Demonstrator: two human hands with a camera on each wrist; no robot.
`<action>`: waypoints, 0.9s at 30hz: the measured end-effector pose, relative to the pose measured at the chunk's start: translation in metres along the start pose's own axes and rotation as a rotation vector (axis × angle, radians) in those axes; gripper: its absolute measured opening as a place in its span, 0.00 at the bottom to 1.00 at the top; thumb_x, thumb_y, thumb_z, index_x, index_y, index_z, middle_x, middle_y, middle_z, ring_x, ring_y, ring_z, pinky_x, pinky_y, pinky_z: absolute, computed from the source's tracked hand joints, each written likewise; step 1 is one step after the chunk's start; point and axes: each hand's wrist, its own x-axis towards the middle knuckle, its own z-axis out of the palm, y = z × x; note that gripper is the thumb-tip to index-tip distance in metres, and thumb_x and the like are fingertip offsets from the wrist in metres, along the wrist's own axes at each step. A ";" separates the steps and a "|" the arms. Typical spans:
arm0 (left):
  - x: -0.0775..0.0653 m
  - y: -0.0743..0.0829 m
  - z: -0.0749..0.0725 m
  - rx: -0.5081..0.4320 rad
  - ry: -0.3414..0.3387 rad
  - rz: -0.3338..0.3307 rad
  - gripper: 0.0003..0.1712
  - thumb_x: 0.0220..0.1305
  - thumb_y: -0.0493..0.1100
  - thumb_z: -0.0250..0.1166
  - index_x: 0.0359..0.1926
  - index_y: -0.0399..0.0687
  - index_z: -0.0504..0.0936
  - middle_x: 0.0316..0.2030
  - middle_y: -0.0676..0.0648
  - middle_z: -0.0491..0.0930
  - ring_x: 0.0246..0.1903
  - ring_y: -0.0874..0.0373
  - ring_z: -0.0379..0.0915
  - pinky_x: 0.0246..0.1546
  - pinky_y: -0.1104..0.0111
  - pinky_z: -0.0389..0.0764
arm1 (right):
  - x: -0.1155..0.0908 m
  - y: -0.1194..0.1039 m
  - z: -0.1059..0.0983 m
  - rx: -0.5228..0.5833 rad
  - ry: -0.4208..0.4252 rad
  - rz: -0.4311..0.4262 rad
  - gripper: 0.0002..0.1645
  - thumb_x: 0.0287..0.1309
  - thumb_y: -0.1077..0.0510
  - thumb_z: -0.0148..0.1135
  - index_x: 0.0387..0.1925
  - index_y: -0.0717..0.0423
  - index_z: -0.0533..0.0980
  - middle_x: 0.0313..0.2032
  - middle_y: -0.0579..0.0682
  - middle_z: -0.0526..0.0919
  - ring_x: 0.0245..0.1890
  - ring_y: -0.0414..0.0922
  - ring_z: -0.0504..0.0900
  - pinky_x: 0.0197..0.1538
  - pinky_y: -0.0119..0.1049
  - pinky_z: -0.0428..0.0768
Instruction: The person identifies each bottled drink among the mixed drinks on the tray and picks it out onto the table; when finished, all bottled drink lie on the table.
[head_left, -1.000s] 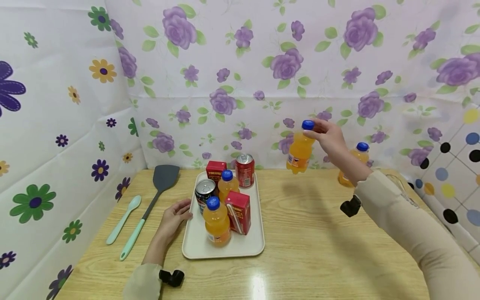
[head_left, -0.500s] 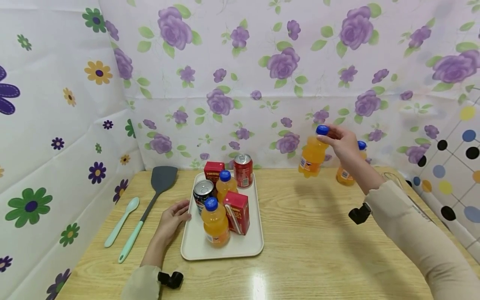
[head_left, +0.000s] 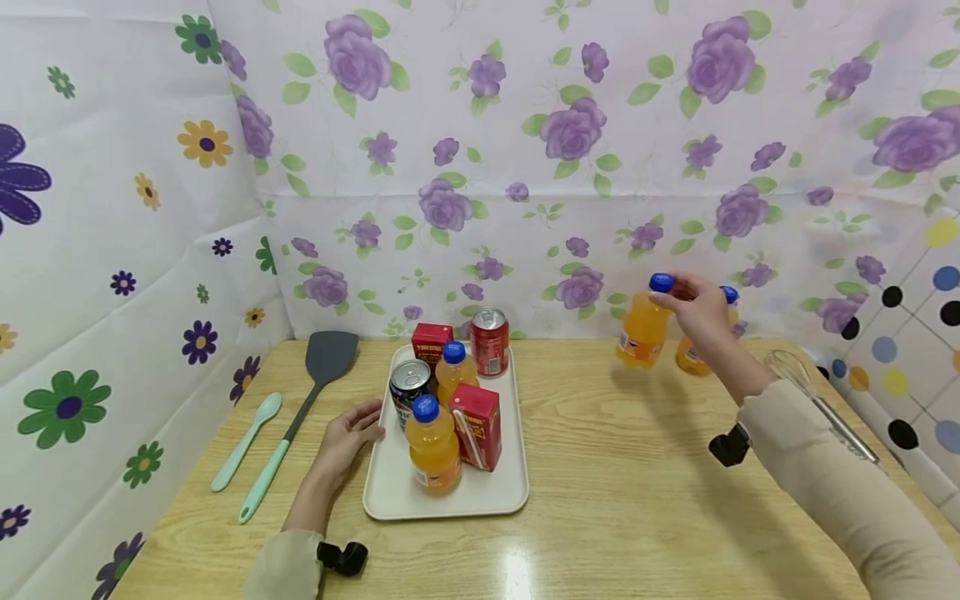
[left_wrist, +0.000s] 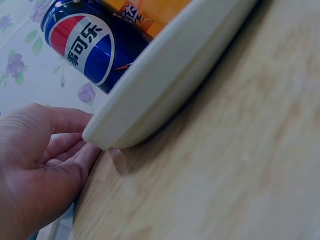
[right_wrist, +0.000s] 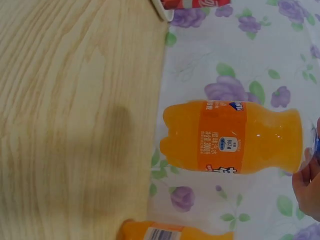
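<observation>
My right hand (head_left: 702, 310) pinches an orange soda bottle (head_left: 641, 332) by its neck, just under the blue cap. The bottle hangs slightly tilted above the table's back right; in the right wrist view its base is apart from the wood. A second orange soda bottle (head_left: 692, 357) stands behind my right forearm, partly hidden. At the left, my left hand (head_left: 347, 435) grips the rim of a cream tray (head_left: 487, 498) with thumb and fingers. On the tray stand a dark blue cola can (left_wrist: 82, 42), a red can (head_left: 490, 342), two orange soda bottles (head_left: 435, 450) and two red drink cartons (head_left: 480, 425).
Left of the tray lie a turner (head_left: 330, 358) with a mint handle and a mint spoon (head_left: 251, 433). A whisk (head_left: 832, 412) lies at the right edge, partly behind the sleeve. Flowered cloth (head_left: 517, 150) hangs along the table's back and sides.
My right hand has carried the orange soda bottle rightward and lower, nearer to the second bottle. The whisk shows more fully now. My left hand has stayed at the tray's rim.
</observation>
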 end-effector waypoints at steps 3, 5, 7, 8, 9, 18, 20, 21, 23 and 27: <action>0.000 0.000 0.000 -0.004 0.007 0.000 0.33 0.62 0.29 0.58 0.69 0.33 0.64 0.69 0.34 0.65 0.67 0.49 0.65 0.47 0.86 0.74 | 0.002 0.006 0.001 -0.017 0.021 0.025 0.39 0.61 0.44 0.63 0.69 0.55 0.66 0.41 0.31 0.72 0.42 0.29 0.71 0.68 0.42 0.71; -0.002 -0.001 -0.001 0.001 0.010 0.001 0.33 0.62 0.30 0.58 0.69 0.33 0.64 0.69 0.34 0.65 0.66 0.51 0.66 0.48 0.86 0.74 | 0.003 0.010 0.002 -0.016 0.031 0.043 0.38 0.61 0.44 0.63 0.69 0.54 0.67 0.40 0.32 0.72 0.42 0.29 0.71 0.64 0.36 0.73; -0.003 -0.001 -0.002 0.001 0.012 0.004 0.33 0.63 0.30 0.58 0.69 0.34 0.64 0.69 0.34 0.65 0.66 0.51 0.67 0.48 0.86 0.74 | 0.005 0.015 0.003 -0.008 0.039 0.055 0.38 0.61 0.45 0.64 0.68 0.55 0.67 0.39 0.32 0.72 0.40 0.28 0.70 0.58 0.28 0.73; -0.004 -0.001 -0.002 -0.001 0.013 0.005 0.33 0.63 0.30 0.58 0.69 0.33 0.64 0.69 0.33 0.65 0.66 0.52 0.67 0.48 0.86 0.74 | 0.006 0.017 0.003 0.003 0.043 0.062 0.38 0.61 0.45 0.64 0.68 0.55 0.67 0.39 0.31 0.72 0.40 0.28 0.70 0.56 0.25 0.72; -0.004 -0.001 -0.002 -0.002 0.012 0.007 0.33 0.63 0.30 0.58 0.69 0.34 0.64 0.69 0.33 0.65 0.65 0.53 0.67 0.48 0.86 0.74 | 0.007 0.018 0.003 0.008 0.048 0.068 0.38 0.61 0.46 0.64 0.68 0.55 0.67 0.38 0.31 0.72 0.40 0.28 0.70 0.54 0.24 0.72; -0.001 -0.005 -0.002 -0.012 0.008 0.011 0.33 0.61 0.29 0.59 0.68 0.32 0.64 0.69 0.33 0.65 0.67 0.48 0.66 0.47 0.86 0.74 | 0.016 0.036 0.004 0.081 0.106 0.184 0.38 0.61 0.49 0.64 0.70 0.51 0.65 0.38 0.29 0.70 0.41 0.29 0.69 0.67 0.35 0.72; 0.000 -0.006 -0.001 -0.016 0.006 0.013 0.33 0.61 0.28 0.58 0.68 0.32 0.64 0.69 0.33 0.65 0.68 0.45 0.64 0.47 0.86 0.74 | 0.017 0.038 0.005 0.120 0.128 0.210 0.38 0.60 0.50 0.65 0.70 0.50 0.66 0.37 0.29 0.71 0.40 0.28 0.70 0.68 0.36 0.71; 0.001 -0.006 -0.001 -0.016 0.005 0.014 0.33 0.61 0.28 0.58 0.68 0.32 0.64 0.69 0.33 0.65 0.68 0.44 0.64 0.47 0.86 0.74 | 0.018 0.040 0.005 0.137 0.138 0.215 0.37 0.60 0.50 0.65 0.70 0.50 0.66 0.36 0.29 0.71 0.39 0.27 0.70 0.68 0.36 0.71; 0.001 -0.005 0.000 -0.019 0.006 0.015 0.33 0.61 0.28 0.58 0.68 0.32 0.64 0.68 0.33 0.65 0.69 0.43 0.63 0.47 0.86 0.74 | 0.021 0.042 0.006 0.158 0.149 0.218 0.37 0.60 0.52 0.65 0.69 0.50 0.66 0.36 0.29 0.71 0.39 0.27 0.70 0.68 0.36 0.71; 0.002 -0.003 0.000 -0.021 0.007 0.024 0.32 0.62 0.28 0.58 0.68 0.32 0.64 0.69 0.33 0.65 0.69 0.42 0.62 0.46 0.86 0.74 | 0.025 0.045 0.008 0.153 0.183 0.199 0.36 0.58 0.53 0.67 0.68 0.49 0.68 0.35 0.28 0.71 0.38 0.26 0.70 0.62 0.30 0.74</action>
